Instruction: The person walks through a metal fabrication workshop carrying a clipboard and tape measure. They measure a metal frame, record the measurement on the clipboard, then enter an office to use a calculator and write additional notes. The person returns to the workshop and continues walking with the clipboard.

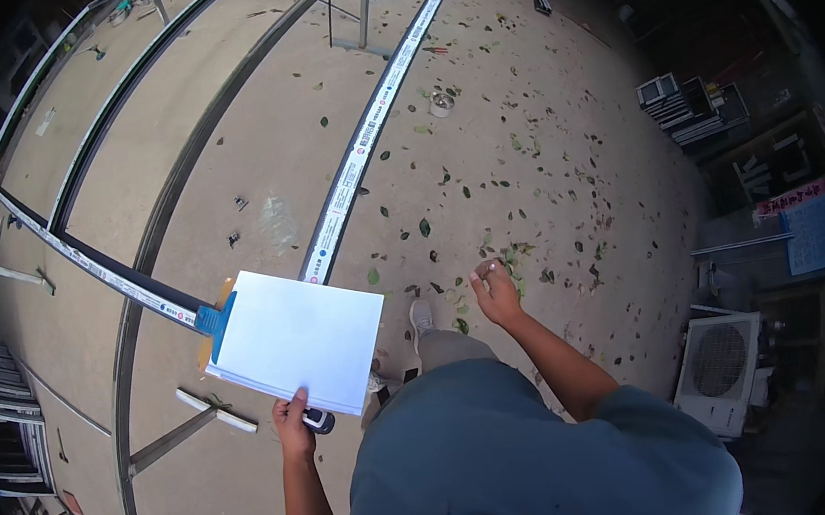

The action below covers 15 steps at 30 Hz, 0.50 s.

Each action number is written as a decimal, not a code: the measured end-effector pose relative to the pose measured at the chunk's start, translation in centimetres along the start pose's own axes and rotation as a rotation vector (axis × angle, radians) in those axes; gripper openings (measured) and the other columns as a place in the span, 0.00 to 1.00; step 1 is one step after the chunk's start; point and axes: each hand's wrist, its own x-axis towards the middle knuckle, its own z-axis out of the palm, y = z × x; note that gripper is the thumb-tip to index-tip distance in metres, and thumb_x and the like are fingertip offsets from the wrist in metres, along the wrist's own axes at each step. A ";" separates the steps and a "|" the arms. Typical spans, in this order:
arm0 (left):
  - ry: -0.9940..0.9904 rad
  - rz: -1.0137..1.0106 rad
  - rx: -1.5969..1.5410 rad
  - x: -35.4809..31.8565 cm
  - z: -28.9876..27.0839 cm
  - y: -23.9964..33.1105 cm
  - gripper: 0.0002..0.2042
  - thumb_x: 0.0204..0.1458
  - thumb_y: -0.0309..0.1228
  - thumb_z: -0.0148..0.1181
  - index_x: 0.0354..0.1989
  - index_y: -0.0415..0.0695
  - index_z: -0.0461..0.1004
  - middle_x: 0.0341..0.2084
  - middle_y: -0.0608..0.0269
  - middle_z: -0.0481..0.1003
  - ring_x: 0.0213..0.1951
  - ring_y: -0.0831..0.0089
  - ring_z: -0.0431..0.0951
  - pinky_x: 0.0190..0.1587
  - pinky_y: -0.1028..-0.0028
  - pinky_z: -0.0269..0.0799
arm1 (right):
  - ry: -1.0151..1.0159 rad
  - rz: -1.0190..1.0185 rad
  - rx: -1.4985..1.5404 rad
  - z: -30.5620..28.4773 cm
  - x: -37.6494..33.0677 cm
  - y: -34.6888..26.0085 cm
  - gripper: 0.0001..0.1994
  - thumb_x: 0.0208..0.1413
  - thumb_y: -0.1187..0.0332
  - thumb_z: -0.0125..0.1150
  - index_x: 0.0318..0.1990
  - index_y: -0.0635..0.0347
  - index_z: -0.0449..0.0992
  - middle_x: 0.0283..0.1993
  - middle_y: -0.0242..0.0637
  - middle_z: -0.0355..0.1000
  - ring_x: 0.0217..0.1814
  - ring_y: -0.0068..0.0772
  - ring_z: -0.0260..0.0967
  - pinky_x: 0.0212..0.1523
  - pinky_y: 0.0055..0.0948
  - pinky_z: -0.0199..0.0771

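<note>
My left hand (295, 428) is closed on the lower edge of a clipboard with white paper (302, 337), its thumb lying on top of the sheets. A blue clip (218, 327) grips the board's left side, and an orange-brown edge of backing shows behind it. Against the same hand, under the paper's lower edge, is a small rounded black-and-grey object (320, 422) whose kind is unclear. My right hand (497, 292) hangs over the floor to the right with its fingers curled in. Whether anything lies inside those fingers is hidden.
A large metal frame with a label-covered bar (353, 168) stretches ahead and left, a dark rail (170, 197) beneath it. Leaves (424, 227) litter the concrete floor around a small round container (441, 105). At right stand an air-conditioner unit (718, 374) and stacked dark frames (693, 107).
</note>
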 end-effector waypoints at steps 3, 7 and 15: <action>-0.026 0.072 -0.084 -0.4 1.9 1.0 0.06 0.55 0.32 0.61 0.34 0.43 0.75 0.30 0.67 0.77 0.32 0.78 0.75 0.37 0.74 0.71 | -0.249 0.653 -0.046 0.2 -7.1 9.5 0.19 0.62 0.55 0.51 0.39 0.66 0.76 0.45 0.54 0.73 0.43 0.60 0.72 0.45 0.49 0.71; -0.045 0.069 -0.042 0.3 6.4 1.7 0.10 0.56 0.34 0.60 0.41 0.43 0.72 0.35 0.63 0.76 0.38 0.74 0.76 0.43 0.70 0.73 | -0.386 1.032 -0.178 -1.7 -17.1 17.4 0.18 0.60 0.55 0.51 0.43 0.62 0.76 0.47 0.53 0.74 0.48 0.57 0.73 0.51 0.49 0.72; -0.374 0.121 0.168 4.0 26.5 0.8 0.32 0.55 0.43 0.54 0.64 0.37 0.57 0.52 0.51 0.69 0.51 0.58 0.74 0.50 0.60 0.74 | -0.568 1.207 -0.135 -6.8 -22.2 25.1 0.17 0.55 0.59 0.53 0.48 0.57 0.77 0.49 0.49 0.75 0.53 0.51 0.73 0.53 0.45 0.73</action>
